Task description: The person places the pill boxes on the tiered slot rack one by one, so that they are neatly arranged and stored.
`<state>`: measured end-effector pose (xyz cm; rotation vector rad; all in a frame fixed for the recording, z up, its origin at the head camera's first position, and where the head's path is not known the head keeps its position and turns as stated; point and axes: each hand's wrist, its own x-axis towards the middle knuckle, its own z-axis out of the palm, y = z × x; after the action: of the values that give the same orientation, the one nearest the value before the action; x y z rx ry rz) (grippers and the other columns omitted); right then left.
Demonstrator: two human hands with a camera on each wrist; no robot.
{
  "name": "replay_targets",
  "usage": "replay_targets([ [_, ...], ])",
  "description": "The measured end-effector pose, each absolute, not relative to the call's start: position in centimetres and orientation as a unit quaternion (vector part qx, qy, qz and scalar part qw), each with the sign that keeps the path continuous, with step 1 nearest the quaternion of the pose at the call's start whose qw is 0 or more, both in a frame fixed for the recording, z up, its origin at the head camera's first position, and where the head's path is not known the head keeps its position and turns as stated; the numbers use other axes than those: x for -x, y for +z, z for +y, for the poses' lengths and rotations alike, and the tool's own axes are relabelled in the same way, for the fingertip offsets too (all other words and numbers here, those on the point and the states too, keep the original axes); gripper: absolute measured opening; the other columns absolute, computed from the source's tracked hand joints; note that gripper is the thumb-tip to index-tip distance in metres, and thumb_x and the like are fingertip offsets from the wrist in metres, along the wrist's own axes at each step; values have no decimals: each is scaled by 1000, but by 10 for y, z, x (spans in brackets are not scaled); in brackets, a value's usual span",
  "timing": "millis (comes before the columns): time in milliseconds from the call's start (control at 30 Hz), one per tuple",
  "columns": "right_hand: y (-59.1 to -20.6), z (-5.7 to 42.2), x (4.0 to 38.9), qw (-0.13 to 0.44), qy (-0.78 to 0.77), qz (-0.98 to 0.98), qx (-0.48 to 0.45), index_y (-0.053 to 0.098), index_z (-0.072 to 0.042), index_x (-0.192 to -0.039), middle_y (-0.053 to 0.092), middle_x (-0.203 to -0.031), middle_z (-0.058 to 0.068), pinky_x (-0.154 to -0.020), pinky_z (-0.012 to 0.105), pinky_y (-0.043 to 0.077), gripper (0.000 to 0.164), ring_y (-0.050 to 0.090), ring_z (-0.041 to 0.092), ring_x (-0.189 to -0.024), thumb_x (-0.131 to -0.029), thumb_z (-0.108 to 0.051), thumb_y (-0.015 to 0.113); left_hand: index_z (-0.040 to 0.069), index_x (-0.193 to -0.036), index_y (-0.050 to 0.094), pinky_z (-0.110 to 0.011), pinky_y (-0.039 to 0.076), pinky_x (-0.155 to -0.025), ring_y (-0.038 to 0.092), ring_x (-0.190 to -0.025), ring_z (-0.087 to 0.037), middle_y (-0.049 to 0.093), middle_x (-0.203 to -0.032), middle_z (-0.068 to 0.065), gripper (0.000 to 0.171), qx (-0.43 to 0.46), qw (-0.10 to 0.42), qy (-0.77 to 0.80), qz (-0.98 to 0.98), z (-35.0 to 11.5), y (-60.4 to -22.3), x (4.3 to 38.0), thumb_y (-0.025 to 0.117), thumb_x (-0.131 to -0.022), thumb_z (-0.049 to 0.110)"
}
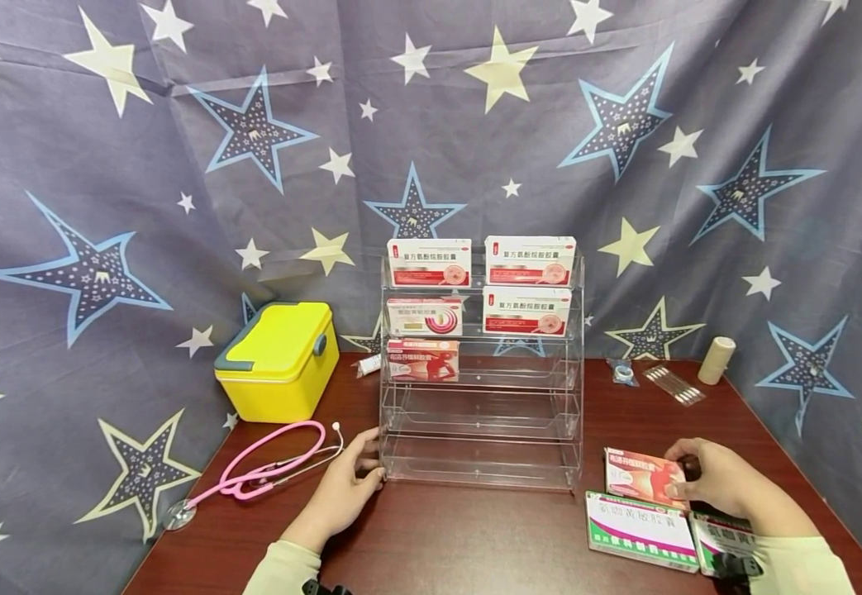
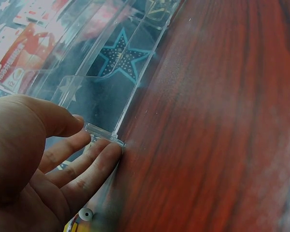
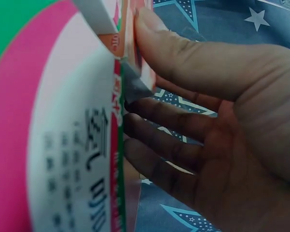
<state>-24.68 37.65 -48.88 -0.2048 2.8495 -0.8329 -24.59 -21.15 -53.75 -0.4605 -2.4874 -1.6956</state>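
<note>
While the reddish-brown tabletop point(image 1: 505, 537) spreads before you, the clear rack point(image 1: 475, 473) stands upright at its middle, with white-and-red boxes point(image 1: 529, 261) in the upper tiers. Your left hand point(image 1: 345, 487) is at the lower left corner of this rack; its fingers are loosely extended and touch the edge, without closing around it. Your right hand point(image 1: 724, 483), on the right side, makes a narrow pinch on the right end of the red-orange box point(image 1: 639, 475). This box is just behind the large green-and-white box point(image 1: 640, 529).

Because you hold only one end, I think the red-orange box could turn in your fingers if its free end knocks against the green-and-white box. Also, if your left hand pushes too strongly, the rack, which looks light, might slide, and the boxes in it could lean.

As for direction, the red-orange box has its long axis from left to right, the held end slightly nearer to you. Its free end points toward the rack's side, and its printed face is turned to you. Whether it is lifted, I cannot tell.
</note>
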Motion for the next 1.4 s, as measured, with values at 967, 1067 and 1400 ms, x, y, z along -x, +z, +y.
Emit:
replay_targets([
  [967,-389,371,214,-293,-304,903,81,76,-5,-106,71,-87,-15,-59,9,46,25,59,-14,-72,-83,-7,88,14,-153,48,-33,62,-77,70,-107,-32,62,-129,-23,66,153,45,-553,-818,-212,-537,246,65,-96,-14],
  [1067,-360,353,214,-336,-330,877,94,78,-5,-108,65,-93,-26,-65,4,47,27,60,-19,-75,-83,-4,88,13,-153,48,-33,62,-77,70,-107,-33,62,-129,-23,65,157,47,-552,-818,-211,-536,246,65,-96,-13],
  [1400,-311,266,250,-352,-319,863,172,81,-10,-104,68,-92,-1,-67,7,48,24,63,-2,-75,-82,-4,89,17,-153,48,-30,62,-77,70,-108,-32,63,-129,-23,66,151,42,-555,-817,-212,-538,246,65,-96,-13],
])
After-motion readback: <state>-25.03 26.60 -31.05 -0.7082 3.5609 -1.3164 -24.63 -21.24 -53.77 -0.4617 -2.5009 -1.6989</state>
